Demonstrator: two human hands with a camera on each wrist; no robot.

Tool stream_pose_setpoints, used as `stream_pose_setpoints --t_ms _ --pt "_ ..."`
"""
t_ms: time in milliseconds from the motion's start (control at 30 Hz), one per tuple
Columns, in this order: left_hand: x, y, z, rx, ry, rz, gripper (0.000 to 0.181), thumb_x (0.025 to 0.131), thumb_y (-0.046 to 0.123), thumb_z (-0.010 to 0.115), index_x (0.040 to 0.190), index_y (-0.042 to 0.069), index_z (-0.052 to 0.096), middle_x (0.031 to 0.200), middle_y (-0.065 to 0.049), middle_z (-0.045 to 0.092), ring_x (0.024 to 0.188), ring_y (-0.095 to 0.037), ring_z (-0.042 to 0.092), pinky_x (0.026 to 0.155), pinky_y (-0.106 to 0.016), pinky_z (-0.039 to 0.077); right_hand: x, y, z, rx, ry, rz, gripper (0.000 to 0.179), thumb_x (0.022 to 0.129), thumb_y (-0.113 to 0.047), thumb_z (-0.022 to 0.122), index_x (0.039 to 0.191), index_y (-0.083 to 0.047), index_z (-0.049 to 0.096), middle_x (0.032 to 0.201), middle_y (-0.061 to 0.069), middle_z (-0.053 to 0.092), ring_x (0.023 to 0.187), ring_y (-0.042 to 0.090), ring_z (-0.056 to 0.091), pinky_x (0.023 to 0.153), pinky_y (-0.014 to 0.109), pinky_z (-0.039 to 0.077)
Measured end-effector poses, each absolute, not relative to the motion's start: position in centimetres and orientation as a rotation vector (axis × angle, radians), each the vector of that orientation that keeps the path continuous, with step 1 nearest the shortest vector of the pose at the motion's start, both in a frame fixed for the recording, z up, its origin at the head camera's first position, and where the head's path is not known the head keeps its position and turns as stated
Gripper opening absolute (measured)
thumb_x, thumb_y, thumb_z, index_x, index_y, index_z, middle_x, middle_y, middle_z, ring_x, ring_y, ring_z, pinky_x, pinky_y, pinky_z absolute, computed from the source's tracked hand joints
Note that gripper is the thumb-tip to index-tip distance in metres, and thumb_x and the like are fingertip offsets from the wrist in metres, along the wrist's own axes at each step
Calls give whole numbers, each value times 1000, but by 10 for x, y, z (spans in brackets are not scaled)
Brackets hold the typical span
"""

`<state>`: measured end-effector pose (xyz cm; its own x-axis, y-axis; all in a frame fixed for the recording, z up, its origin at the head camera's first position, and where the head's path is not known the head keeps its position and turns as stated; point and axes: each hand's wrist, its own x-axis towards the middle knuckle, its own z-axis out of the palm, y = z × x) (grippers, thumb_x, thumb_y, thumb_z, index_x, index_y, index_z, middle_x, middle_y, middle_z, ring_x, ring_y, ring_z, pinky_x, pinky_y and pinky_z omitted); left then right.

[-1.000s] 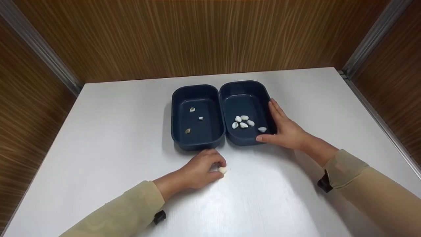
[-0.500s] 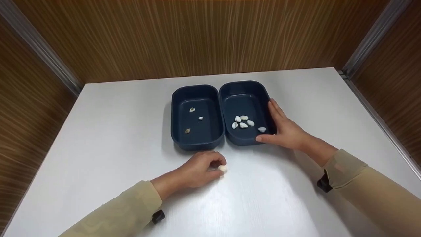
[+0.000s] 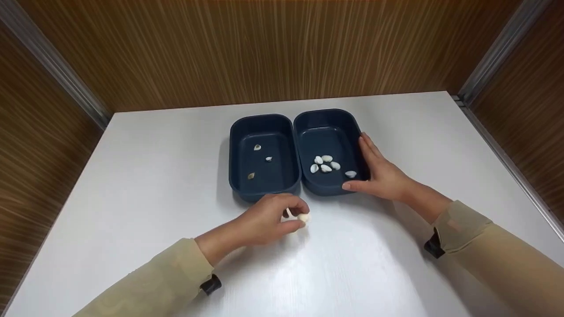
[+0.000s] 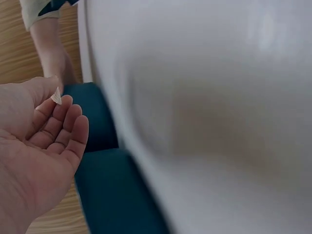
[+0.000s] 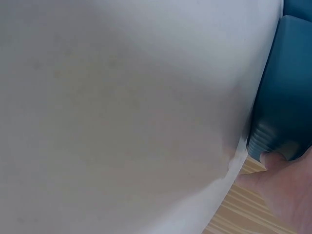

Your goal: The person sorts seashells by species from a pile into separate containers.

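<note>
My left hand (image 3: pixel 266 220) pinches a small whitish seashell (image 3: pixel 304 217) between thumb and fingertips, just in front of the two dark blue bins. The left wrist view shows the shell's pale ribbed edge (image 4: pixel 57 96) poking out between thumb and index finger. My right hand (image 3: pixel 385 178) rests against the front right corner of the right bin (image 3: pixel 328 190), its fingers straight along the side wall and its thumb across the front. Several white seashells (image 3: pixel 326 168) lie inside this bin, most of them clustered and one apart near the thumb.
The left bin (image 3: pixel 264 197) stands right beside the other and holds 3 smaller, darker-marked shells (image 3: pixel 257 147). Both bins are on a white table (image 3: pixel 154 176). Wood-grain panels (image 3: pixel 282 53) rise behind and at both sides.
My left hand has lifted and shifted slightly toward the bins with the seashell between its fingers. The right hand and both bins have stayed in place.
</note>
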<state>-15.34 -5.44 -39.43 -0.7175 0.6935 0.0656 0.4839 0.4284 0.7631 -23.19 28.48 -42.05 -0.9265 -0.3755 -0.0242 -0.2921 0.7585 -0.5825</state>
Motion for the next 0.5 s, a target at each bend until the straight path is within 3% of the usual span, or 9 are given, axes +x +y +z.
stream_pose_setpoints --t_ms 200,500 --pt "-161 -54 -369 1077 2431 1189 19 101 10 73 120 5 71 114 -4 71 105 -19 67 94 -38 58 -232 285 -421 -534 2815 -903 130 86 -59 83 170 -10 -3 178 3 -11 162 38 9 124 63 23" --pt "-185 -50 -339 1063 2525 1230 18 102 13 74 119 8 72 113 -1 69 100 -12 64 92 -28 57 -233 285 -421 -533 2809 -901 130 86 -60 83 171 -11 -3 178 3 -11 162 38 8 124 64 23"
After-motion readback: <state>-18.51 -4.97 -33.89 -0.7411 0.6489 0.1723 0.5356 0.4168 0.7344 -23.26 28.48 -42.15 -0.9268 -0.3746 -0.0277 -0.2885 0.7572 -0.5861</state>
